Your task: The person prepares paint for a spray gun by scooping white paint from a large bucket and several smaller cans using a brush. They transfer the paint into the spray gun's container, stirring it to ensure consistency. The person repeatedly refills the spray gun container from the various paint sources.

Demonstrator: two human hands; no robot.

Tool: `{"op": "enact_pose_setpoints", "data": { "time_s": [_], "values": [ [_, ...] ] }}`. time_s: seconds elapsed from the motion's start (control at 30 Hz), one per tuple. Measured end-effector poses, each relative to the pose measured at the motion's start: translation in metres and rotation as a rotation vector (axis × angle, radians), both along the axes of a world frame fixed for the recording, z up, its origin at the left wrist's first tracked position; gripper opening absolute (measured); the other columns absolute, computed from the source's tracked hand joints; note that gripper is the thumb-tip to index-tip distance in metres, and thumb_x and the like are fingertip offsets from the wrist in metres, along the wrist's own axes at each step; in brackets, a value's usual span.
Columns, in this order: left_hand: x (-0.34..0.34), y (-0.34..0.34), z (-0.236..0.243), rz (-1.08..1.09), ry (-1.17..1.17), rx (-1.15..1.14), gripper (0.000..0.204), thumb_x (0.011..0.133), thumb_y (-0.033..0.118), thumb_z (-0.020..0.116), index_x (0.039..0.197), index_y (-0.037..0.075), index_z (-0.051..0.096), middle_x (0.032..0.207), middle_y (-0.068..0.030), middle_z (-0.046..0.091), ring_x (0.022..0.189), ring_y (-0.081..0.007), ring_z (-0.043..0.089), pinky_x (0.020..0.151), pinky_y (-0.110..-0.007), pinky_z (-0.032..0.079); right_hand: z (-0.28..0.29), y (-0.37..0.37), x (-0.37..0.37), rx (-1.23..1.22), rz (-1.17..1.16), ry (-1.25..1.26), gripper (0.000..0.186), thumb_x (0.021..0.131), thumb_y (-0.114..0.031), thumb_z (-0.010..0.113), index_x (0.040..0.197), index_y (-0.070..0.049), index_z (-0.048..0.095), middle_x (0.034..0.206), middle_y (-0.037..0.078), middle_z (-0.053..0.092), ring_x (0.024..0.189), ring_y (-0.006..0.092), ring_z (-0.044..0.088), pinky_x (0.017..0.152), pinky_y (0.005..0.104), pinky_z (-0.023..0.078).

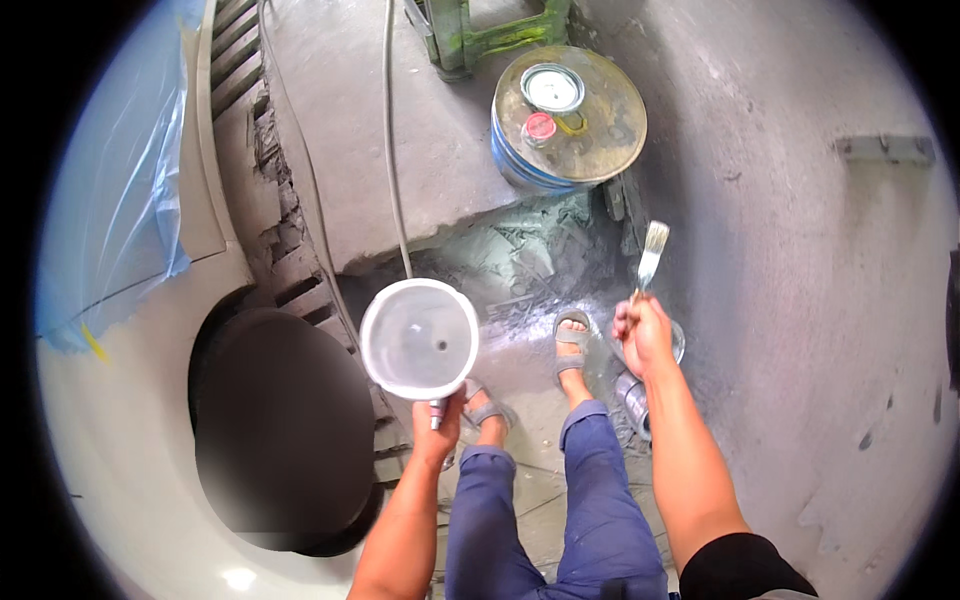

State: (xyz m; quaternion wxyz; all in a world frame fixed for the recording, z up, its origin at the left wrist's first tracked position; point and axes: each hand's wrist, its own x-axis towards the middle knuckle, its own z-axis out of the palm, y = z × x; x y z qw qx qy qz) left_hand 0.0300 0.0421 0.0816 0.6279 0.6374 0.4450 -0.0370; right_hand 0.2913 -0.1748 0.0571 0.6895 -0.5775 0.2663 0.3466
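Note:
My left hand is closed below a round, translucent white cup with an open top. A small metal fitting juts out by my fingers, so this looks like a spray gun with its cup, though its body is hidden. The cup's inside has a small dark hole and a thin sheen. My right hand grips a flat paintbrush by its handle, pale bristles pointing up and away from me. Under and beside that hand are a metal can and a round pale rim, partly covered by it.
A blue drum with a stained top, red cap and white lid stands ahead. Beyond it is a green stool. A hose runs toward the cup. At left are a car body panel, dark wheel and blue plastic sheet.

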Motion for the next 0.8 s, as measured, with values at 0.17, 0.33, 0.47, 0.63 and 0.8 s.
{"op": "enact_pose_setpoints", "data": {
  "time_s": [0.17, 0.33, 0.47, 0.63, 0.8],
  "values": [
    [0.029, 0.003, 0.006, 0.223, 0.158, -0.038, 0.024, 0.093, 0.023, 0.063, 0.085, 0.001, 0.069, 0.068, 0.0004, 0.056, 0.064, -0.0088, 0.049, 0.059, -0.028, 0.041, -0.016, 0.074, 0.114, -0.058, 0.269, -0.183, 0.013, 0.089, -0.017, 0.065, 0.084, -0.010, 0.055, 0.061, -0.004, 0.045, 0.045, 0.0065, 0.040, 0.039, 0.0251, 0.033],
    [0.054, -0.006, -0.004, 0.400, 0.096, -0.021, 0.026, 0.093, 0.025, 0.062, 0.082, 0.002, 0.060, 0.067, -0.0011, 0.055, 0.064, -0.0097, 0.050, 0.059, -0.027, 0.040, -0.034, 0.146, 0.200, -0.154, 0.272, -0.206, 0.021, 0.089, -0.021, 0.067, 0.098, -0.004, 0.058, 0.083, 0.007, 0.063, 0.044, 0.0077, 0.039, 0.040, 0.0259, 0.033],
    [0.073, -0.014, -0.006, 0.448, 0.049, -0.061, 0.022, 0.094, 0.020, 0.060, 0.080, 0.004, 0.056, 0.068, -0.0012, 0.054, 0.061, -0.0087, 0.048, 0.058, -0.026, 0.040, -0.050, 0.185, 0.234, -0.172, 0.217, -0.191, 0.026, 0.085, -0.020, 0.070, 0.098, -0.004, 0.054, 0.078, 0.006, 0.059, 0.044, 0.0091, 0.039, 0.038, 0.0277, 0.031],
    [0.074, -0.024, -0.013, 0.515, -0.027, -0.099, 0.022, 0.093, 0.022, 0.063, 0.091, 0.000, 0.065, 0.075, -0.0029, 0.062, 0.067, -0.0088, 0.053, 0.061, -0.026, 0.042, -0.056, 0.208, 0.233, -0.185, 0.153, -0.194, 0.023, 0.084, -0.016, 0.070, 0.093, -0.004, 0.052, 0.071, 0.004, 0.054, 0.043, 0.0103, 0.041, 0.037, 0.0291, 0.032],
    [0.095, -0.021, -0.002, 0.493, 0.011, -0.089, 0.013, 0.092, 0.015, 0.061, 0.090, 0.002, 0.061, 0.073, -0.0007, 0.055, 0.063, -0.0087, 0.050, 0.059, -0.026, 0.043, -0.047, 0.181, 0.224, -0.039, 0.169, -0.301, 0.020, 0.084, -0.013, 0.068, 0.093, -0.005, 0.053, 0.069, 0.002, 0.052, 0.044, 0.0096, 0.042, 0.037, 0.0284, 0.033]
  ]
}}
